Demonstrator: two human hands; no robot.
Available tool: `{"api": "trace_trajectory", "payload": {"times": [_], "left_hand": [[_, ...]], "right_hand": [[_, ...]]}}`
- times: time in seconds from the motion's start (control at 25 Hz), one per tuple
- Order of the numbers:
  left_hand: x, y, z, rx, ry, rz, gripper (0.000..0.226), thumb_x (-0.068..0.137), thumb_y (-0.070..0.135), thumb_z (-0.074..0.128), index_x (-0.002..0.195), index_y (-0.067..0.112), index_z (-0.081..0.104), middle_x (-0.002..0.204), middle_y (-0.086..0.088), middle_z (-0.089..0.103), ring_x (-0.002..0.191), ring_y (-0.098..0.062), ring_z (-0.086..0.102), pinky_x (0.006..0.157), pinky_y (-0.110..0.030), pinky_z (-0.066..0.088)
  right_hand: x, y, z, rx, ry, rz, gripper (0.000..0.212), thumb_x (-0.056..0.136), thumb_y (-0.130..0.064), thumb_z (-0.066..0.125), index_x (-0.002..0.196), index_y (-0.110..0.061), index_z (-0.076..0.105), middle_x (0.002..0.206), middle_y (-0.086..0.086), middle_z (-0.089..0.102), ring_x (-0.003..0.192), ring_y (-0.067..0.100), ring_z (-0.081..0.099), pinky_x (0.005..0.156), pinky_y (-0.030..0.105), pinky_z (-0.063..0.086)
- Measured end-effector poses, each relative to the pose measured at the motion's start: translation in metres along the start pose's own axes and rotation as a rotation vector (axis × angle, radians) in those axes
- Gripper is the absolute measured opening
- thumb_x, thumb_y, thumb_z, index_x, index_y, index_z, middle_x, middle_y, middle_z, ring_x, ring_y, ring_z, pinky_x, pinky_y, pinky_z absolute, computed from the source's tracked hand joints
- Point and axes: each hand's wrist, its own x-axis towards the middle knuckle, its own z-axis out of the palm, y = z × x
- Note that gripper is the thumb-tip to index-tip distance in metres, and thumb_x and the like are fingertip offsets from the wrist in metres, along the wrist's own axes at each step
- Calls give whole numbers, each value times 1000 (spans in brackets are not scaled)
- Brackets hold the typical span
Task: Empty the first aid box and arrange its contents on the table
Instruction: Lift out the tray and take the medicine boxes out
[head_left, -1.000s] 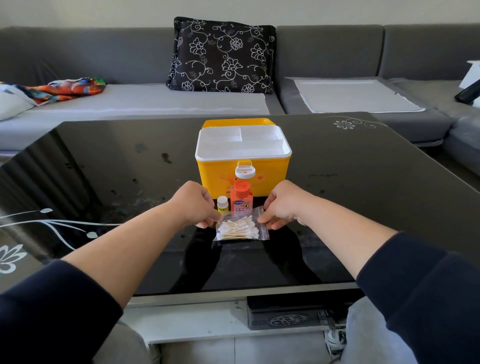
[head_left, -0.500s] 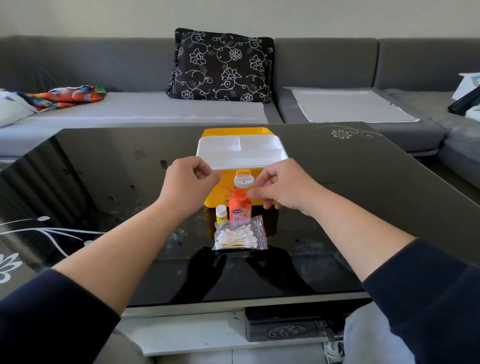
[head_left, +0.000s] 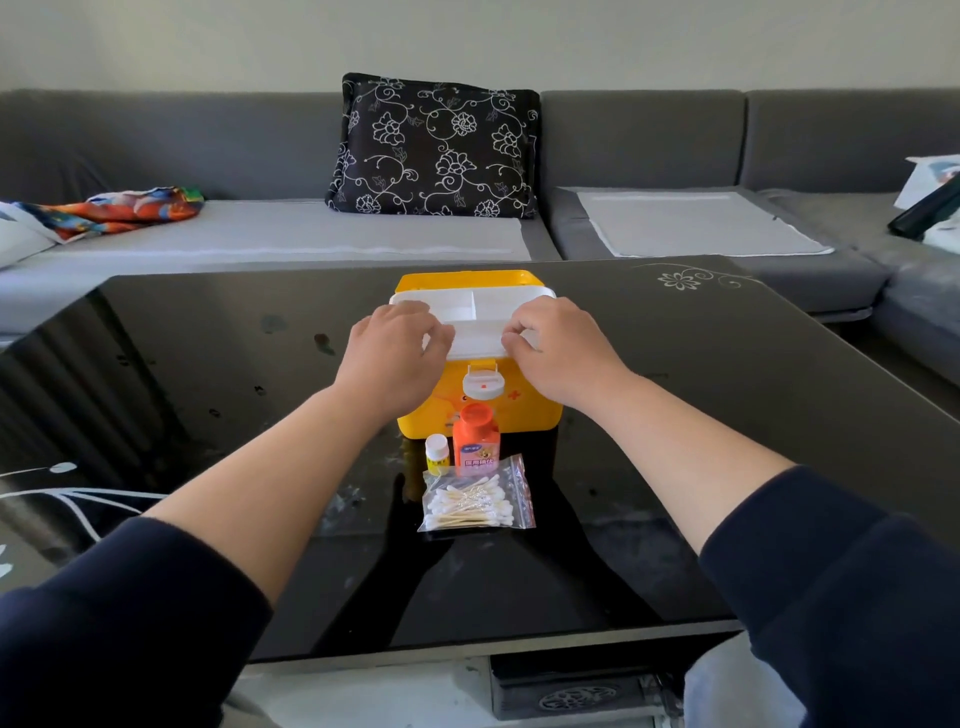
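Note:
The yellow first aid box (head_left: 532, 415) stands open in the middle of the black glass table (head_left: 727, 415), with a white divided tray (head_left: 483, 306) resting in its top. My left hand (head_left: 395, 353) and my right hand (head_left: 558, 353) both have their fingers curled over the tray's near rim, one at each front corner. In front of the box stand an orange bottle (head_left: 475, 441) and a small yellow bottle (head_left: 437, 454). A clear zip bag of cotton swabs (head_left: 475, 501) lies flat just nearer to me. The box's inside is hidden under the tray.
A grey sofa (head_left: 260, 234) runs behind the table and along the right. A black floral cushion (head_left: 436, 148) leans on its back and a colourful cloth (head_left: 119, 208) lies at the left. A shelf with a dark device (head_left: 576, 691) sits under the table's near edge.
Both hands let go of the cotton swab bag, rose past the bottles, and now rest on the white tray's near rim. The bag stays flat on the table.

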Motion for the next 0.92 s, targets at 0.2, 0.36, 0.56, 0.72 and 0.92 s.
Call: {"api": "trace_trajectory", "payload": {"times": [0.2,0.36,0.56,0.72,0.92], "left_hand": [[16,-10,7,64,-55,-66,49,103,40,33,68,12,52,75,0,56,88,-28,51,87,-47,39],[24,-14,14,34,-57,-106,54,101,41,37,76,2,65,88,-9,65,94,-29,52,79,-40,31],[26,-15,13,-82,-28,-107,48,100,35,46,85,-6,67,100,-18,67,97,-32,54,84,-45,46],[29,-15,6,-116,25,-67,35,100,30,49,89,5,71,108,-5,64,101,-28,52,92,-51,45],[32,-13,0,-146,136,-3,21,98,22,54,95,10,71,112,0,64,106,-23,51,94,-50,45]], "right_hand": [[20,7,8,-110,-5,69,43,96,-42,52,69,-10,63,75,2,62,75,23,57,72,36,43],[25,9,12,-145,-85,115,54,96,-47,45,61,-7,56,64,7,61,62,24,58,59,32,35],[25,4,6,-157,-90,116,46,97,-37,47,61,-8,53,64,5,60,65,27,59,69,36,37],[29,5,-1,-160,-48,89,39,98,-30,46,73,-4,60,87,7,63,83,29,57,79,41,44],[31,6,-6,-106,36,27,34,101,-18,41,84,-7,68,103,3,66,100,27,55,88,39,41]]}}
